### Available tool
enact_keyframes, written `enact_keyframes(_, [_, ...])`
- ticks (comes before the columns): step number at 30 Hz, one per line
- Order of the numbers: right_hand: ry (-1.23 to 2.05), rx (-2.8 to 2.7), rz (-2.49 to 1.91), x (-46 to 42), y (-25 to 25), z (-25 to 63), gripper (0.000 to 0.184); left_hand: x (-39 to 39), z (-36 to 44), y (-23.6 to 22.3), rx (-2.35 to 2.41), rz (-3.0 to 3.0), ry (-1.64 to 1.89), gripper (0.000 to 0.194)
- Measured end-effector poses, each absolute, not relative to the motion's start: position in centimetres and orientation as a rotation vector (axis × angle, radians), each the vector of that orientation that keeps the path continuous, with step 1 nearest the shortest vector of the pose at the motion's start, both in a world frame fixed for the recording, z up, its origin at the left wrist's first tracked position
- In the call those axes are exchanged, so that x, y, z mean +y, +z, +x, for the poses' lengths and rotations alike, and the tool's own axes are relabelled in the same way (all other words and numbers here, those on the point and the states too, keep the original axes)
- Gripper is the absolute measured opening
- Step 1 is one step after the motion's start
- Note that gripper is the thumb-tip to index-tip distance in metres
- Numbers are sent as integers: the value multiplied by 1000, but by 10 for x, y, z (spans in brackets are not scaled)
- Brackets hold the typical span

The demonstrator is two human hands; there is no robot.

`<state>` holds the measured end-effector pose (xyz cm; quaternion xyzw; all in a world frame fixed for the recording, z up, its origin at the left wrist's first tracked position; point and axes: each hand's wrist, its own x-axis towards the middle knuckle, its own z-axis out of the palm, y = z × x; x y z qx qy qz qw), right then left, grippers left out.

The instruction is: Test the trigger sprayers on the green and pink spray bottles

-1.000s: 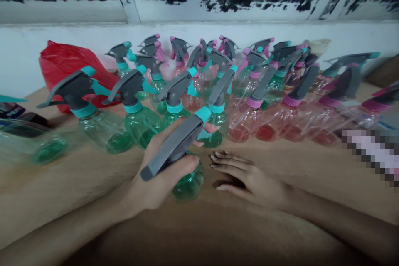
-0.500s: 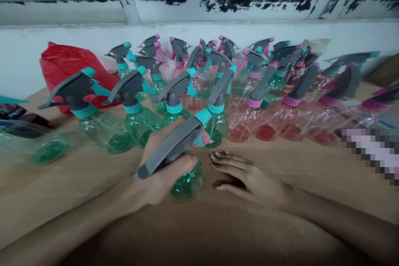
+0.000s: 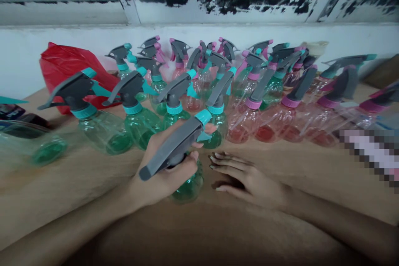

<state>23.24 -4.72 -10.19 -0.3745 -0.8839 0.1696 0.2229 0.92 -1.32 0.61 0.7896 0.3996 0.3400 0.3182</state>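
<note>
My left hand (image 3: 165,174) is wrapped round the neck of a green spray bottle (image 3: 188,189) with a grey sprayer head and a turquoise nozzle and trigger. The bottle stands upright on the wooden table (image 3: 274,170), its nozzle pointing away from me to the right. A finger of this hand reaches out by the trigger. Just right of the bottle, my right hand (image 3: 249,174) lies on the table with its fingers stretched out, holding nothing. It is apart from the bottle.
Rows of spray bottles fill the back, green ones (image 3: 141,126) on the left and pink ones (image 3: 241,122) on the right. A red plastic bag (image 3: 73,64) sits behind them at the left. A white wall (image 3: 77,35) runs behind the table.
Fingers of my left hand have shifted at the sprayer head, one now stretched further out by the trigger. The bottle and my right hand have stayed in place.
</note>
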Motion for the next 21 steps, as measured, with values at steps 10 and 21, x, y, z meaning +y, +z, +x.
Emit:
enact_keyframes(10, [410, -2468, -1064, -49, -100, 230, 47, -15, 14, 7, 879, 2088, 907, 29])
enact_keyframes(21, [283, -2513, -1064, -48, -98, 228, 44, -32, -11, -12, 1096, 2166, 887, 37])
